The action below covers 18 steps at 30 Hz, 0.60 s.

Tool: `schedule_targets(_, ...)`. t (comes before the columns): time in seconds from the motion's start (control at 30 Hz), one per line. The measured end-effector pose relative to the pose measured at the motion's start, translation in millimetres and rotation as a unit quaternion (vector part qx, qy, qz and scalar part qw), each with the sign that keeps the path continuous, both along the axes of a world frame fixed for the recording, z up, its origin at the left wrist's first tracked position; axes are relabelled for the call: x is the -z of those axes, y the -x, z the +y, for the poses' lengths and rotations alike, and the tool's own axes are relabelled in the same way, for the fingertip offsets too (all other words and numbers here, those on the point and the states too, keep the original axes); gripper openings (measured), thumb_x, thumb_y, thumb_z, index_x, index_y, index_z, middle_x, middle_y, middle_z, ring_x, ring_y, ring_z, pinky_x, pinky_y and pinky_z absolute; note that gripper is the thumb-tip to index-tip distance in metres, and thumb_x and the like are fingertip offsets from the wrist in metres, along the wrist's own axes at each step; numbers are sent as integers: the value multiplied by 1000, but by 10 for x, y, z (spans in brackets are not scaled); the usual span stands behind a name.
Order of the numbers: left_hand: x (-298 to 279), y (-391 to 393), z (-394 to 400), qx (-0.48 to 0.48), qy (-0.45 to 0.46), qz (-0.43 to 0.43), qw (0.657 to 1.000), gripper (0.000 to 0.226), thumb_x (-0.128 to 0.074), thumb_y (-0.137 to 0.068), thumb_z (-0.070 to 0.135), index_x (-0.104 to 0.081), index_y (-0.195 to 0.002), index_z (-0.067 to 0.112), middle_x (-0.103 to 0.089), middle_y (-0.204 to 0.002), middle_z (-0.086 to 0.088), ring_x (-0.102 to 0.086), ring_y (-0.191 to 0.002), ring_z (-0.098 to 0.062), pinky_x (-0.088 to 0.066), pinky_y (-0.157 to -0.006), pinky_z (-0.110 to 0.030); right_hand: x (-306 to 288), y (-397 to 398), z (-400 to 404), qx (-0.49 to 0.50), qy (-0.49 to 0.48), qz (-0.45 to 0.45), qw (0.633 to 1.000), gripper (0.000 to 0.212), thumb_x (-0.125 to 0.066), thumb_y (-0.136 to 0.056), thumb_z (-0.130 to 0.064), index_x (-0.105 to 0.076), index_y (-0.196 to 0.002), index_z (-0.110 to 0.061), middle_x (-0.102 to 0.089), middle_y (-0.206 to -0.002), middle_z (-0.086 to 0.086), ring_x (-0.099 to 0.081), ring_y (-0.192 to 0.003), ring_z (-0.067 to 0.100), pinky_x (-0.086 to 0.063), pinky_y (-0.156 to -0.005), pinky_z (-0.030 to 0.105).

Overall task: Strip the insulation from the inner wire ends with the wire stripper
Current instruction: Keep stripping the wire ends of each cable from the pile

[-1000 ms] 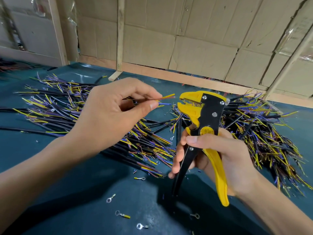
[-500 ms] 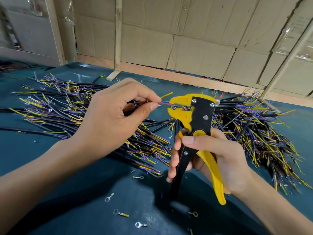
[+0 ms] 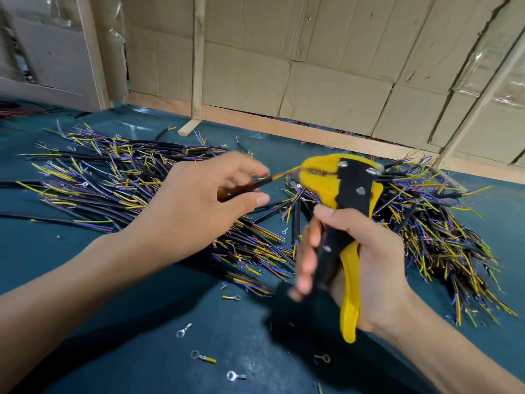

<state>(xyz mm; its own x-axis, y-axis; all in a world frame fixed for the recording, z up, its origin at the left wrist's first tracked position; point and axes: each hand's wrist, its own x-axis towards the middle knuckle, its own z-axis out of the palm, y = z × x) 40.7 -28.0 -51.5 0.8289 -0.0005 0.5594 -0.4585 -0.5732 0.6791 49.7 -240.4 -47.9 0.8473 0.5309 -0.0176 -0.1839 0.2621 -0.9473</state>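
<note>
Head view puts us over a dark teal desk [image 3: 85, 322] with both hands raised above it. Our left hand [image 3: 199, 206] pinches a black cable [image 3: 255, 185] between thumb and fingertips, and the cable's coloured inner wire ends [image 3: 284, 173] reach to the right into the head of the wire stripper [image 3: 341, 191]. Our right hand [image 3: 366, 263] is wrapped around the stripper's two handles, one black and one yellow, squeezing them close together; the tool stands roughly upright with its yellow head at the top, pointing left toward the cable. We cannot tell how far the wire ends sit inside the head, since that spot is blurred.

Below the left hand lies a wide pile of black cables [image 3: 113, 183] with yellow and purple inner wires fanned across the desk. A second heap [image 3: 431, 223] of the same cables lies behind and to the right of the stripper. Several small ring terminals [image 3: 203, 357] are scattered on the desk near us, some with yellow sleeves. Cardboard sheets [image 3: 312, 66] and wooden battens [image 3: 198, 58] stand along the far edge of the desk.
</note>
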Motion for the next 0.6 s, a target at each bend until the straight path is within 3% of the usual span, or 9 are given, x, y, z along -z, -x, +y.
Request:
schedule_targets(0.07,-25,-18,30,2,5,36,999,5,-71,-92,25,-75,-90,27,-74,-75,8,-71,-69,-5,-54,-71,-17,-19,-43,-20,-4,-64,8,998,29,-69,-75,-33,-65,-75,-4,-57,-68,21,-61,-58,36,-56,-63,52)
schedule_targets(0.13,-27,-47,30,63,152,89,982,12,-70,-92,20,-78,-87,13,-74,-75,-1,-73,-70,-14,-58,-70,-21,-25,-89,-39,23,-93,-2,995,29,-68,-77,-31,-68,-82,-2,-57,-71,20,-61,-62,36,-57,-65,53)
schedule_targets(0.2,-53,-64,9,146,357,157,909,20,-70,-86,21,-79,-91,4,-72,-77,-4,-71,-77,-19,-61,-77,-32,-28,-135,-65,58,-83,-19,995,27,-71,-77,-25,-72,-87,-1,-56,-70,18,-59,-60,34,-58,-64,52)
schedule_targets(0.27,-74,-87,-9,191,470,196,839,23,-70,-85,26,-80,-94,7,-67,-74,-1,-71,-80,-19,-61,-82,-37,-17,-164,-77,77,-44,-40,995,32,-75,-73,-24,-74,-94,1,-60,-75,18,-59,-60,35,-58,-66,53)
schedule_targets(0.4,-43,-106,-29,201,503,218,812,18,-70,-83,36,-80,-88,21,-63,-74,3,-71,-82,-15,-59,-77,-34,41,-100,-7,37,-7,-64,997,44,-78,-74,-23,-68,-100,11,-73,-100,24,-62,-59,34,-56,-64,52)
schedule_targets(0.6,6,-106,-92,201,520,201,806,11,-71,-81,32,-77,-83,22,-67,-78,1,-68,-77,-13,-57,-68,-27,86,35,78,-25,-28,-63,997,22,-77,-76,-10,-74,-95,1,-71,-85,22,-64,-62,33,-57,-66,48)
